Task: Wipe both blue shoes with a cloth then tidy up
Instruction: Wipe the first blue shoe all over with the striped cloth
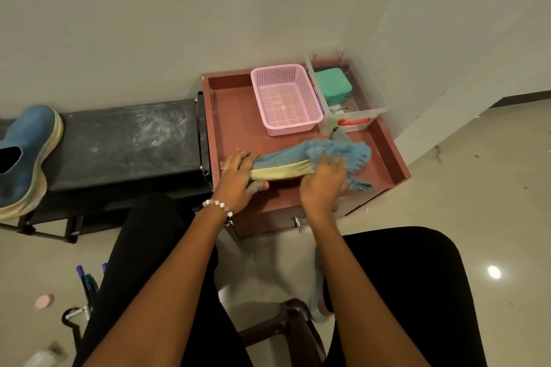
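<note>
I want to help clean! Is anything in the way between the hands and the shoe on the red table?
Nothing is. The left hand already holds the blue shoe by one end, and the right hand presses the blue cloth against it.

Bare forearms here, a beaded bracelet (217,205) on the left wrist, thin ring (224,169) on that hand, black trousers (417,277).

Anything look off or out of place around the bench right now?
The black bench carries whitish, dusty smears near its right end. Pens and a pink disc lie loose on the floor at lower left.
</note>
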`<state>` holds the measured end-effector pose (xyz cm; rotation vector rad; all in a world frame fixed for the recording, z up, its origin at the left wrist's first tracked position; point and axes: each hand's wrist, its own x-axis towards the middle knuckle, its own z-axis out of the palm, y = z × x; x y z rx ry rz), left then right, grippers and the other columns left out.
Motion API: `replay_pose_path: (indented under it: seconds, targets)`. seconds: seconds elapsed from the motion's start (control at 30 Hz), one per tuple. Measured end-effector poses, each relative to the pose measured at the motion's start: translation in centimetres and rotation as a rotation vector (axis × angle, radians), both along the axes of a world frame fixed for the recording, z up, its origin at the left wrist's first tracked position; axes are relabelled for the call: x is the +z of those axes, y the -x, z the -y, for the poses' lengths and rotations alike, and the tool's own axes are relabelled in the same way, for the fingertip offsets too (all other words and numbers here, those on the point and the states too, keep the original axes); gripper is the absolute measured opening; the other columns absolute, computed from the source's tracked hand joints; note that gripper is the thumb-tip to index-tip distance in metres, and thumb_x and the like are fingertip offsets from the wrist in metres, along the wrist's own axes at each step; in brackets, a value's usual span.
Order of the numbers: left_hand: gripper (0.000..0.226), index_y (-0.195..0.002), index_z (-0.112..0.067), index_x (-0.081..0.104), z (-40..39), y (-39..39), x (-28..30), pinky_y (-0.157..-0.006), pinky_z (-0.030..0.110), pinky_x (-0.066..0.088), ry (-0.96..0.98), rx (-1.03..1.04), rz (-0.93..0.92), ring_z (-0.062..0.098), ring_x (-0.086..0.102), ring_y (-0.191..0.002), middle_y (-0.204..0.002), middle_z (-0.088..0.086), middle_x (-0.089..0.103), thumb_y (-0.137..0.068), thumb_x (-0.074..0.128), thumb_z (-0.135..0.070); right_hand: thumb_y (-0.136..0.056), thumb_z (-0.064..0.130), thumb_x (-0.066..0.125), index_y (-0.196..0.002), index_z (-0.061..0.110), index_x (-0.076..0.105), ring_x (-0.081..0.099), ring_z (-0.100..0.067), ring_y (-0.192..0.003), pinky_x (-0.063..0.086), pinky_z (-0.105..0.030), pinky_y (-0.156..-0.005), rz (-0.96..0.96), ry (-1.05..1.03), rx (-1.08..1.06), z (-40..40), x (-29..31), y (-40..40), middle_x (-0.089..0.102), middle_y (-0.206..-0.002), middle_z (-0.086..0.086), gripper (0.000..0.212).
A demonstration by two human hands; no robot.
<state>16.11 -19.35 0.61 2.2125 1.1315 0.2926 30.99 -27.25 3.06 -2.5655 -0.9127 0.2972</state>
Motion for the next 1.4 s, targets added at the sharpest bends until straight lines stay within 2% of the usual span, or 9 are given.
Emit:
replay_pose_path:
  seconds: [0.17, 0.27, 0.37, 0.47, 0.57, 0.73, 0.87, 1.07, 1.4]
  targets:
    - [0.065, -0.143, -0.002, 0.032, 0.1, 0.3, 0.0, -0.116, 0.039, 0.012, 0.026, 0.014, 0.008, 0.034, 0.019, -0.141, -0.147, 0.019, 0.031, -0.09, 0.062, -0.025, -0.073, -0.006, 0.048, -0.13, -0.006, 0.05, 0.033, -0.042, -0.134, 0.031, -0.049, -0.111, -0.094, -0.307, 0.2, -0.7, -0.9, 8.2, 0.042, -0.14, -0.028, 0.057]
    - [0.037, -0.13, -0.007, 0.047, 0.2, 0.2, 0.6, -0.11, 0.044, 0.028, 0.089, 0.075, 0.148, 0.04, 0.041, -0.128, -0.131, 0.022, 0.049, -0.094, 0.054, -0.012, -0.058, -0.007, 0.035, -0.121, -0.006, 0.058, 0.046, -0.038, -0.127, 0.035, -0.047, -0.108, -0.104, -0.369, 0.39, -0.4, -0.7, 9.3, 0.056, -0.129, -0.024, 0.067]
    - [0.045, -0.125, -0.006, 0.051, 0.1, 0.6, 1.0, -0.106, 0.044, 0.038, 0.145, 0.006, 0.177, 0.029, 0.054, -0.114, -0.12, 0.013, 0.058, -0.091, 0.048, -0.035, -0.051, -0.008, 0.043, -0.121, -0.004, 0.059, 0.051, -0.036, -0.122, 0.041, -0.049, -0.103, -0.052, -0.316, 0.63, 0.4, -0.8, 8.0, 0.059, -0.125, -0.021, 0.071]
    - [0.077, -0.15, -0.004, 0.011, 0.2, 1.5, 0.7, -0.113, 0.034, 0.027, 0.182, 0.027, 0.118, 0.021, 0.038, -0.132, -0.141, 0.005, 0.042, -0.092, 0.058, -0.021, -0.049, -0.009, 0.067, -0.118, 0.001, 0.062, 0.057, -0.036, -0.115, 0.05, -0.051, -0.092, 0.123, -0.255, 0.952, 1.0, -1.7, 4.1, 0.06, -0.125, -0.017, 0.07]
    - [0.09, -0.15, -0.005, -0.003, 0.3, 1.5, 0.4, -0.111, 0.036, 0.029, 0.14, 0.03, 0.075, 0.031, 0.036, -0.134, -0.144, 0.016, 0.041, -0.086, 0.06, -0.003, -0.067, -0.003, 0.056, -0.116, 0.006, 0.065, 0.061, -0.036, -0.109, 0.052, -0.048, -0.088, 0.297, -0.26, 1.074, 0.6, -1.3, 0.3, 0.062, -0.122, -0.017, 0.051]
    - [0.092, -0.151, -0.009, 0.001, -0.6, 1.3, 0.1, -0.112, 0.036, 0.026, 0.153, 0.028, 0.109, 0.025, 0.04, -0.131, -0.144, 0.003, 0.045, -0.086, 0.066, -0.015, -0.062, 0.011, 0.058, -0.098, 0.013, 0.073, 0.048, -0.028, -0.109, 0.055, -0.045, -0.063, 0.472, -0.062, 0.905, 1.6, -0.9, -7.9, 0.068, -0.111, -0.01, 0.039]
    - [0.084, -0.151, -0.01, 0.009, -1.0, 1.0, 0.3, -0.112, 0.036, 0.028, 0.108, 0.014, 0.14, 0.023, 0.043, -0.129, -0.143, 0.001, 0.046, -0.088, 0.064, -0.013, -0.05, -0.005, 0.066, -0.103, 0.012, 0.072, 0.057, -0.035, -0.108, 0.053, -0.05, -0.07, 0.407, 0.009, 0.87, 2.0, -1.0, -10.9, 0.066, -0.118, -0.009, 0.056]
    - [0.082, -0.151, -0.018, 0.014, -1.4, 1.3, -0.2, -0.112, 0.036, 0.029, 0.096, -0.015, 0.115, 0.026, 0.039, -0.133, -0.148, 0.006, 0.04, -0.087, 0.065, -0.015, -0.059, -0.01, 0.04, -0.114, 0.012, 0.068, 0.055, -0.039, -0.109, 0.049, -0.046, -0.087, 0.228, -0.166, 0.463, -0.1, -0.5, -10.1, 0.06, -0.128, -0.012, 0.065]
    - [0.093, -0.152, -0.015, 0.004, -1.5, 1.1, -0.3, -0.115, 0.037, 0.024, 0.186, 0.019, 0.141, 0.021, 0.037, -0.134, -0.143, -0.008, 0.045, -0.084, 0.068, -0.011, -0.087, 0.003, 0.049, -0.129, 0.012, 0.053, 0.048, -0.035, -0.117, 0.046, -0.045, -0.093, 0.162, 0.113, 0.183, -1.8, 1.1, -9.6, 0.05, -0.133, -0.013, 0.044]
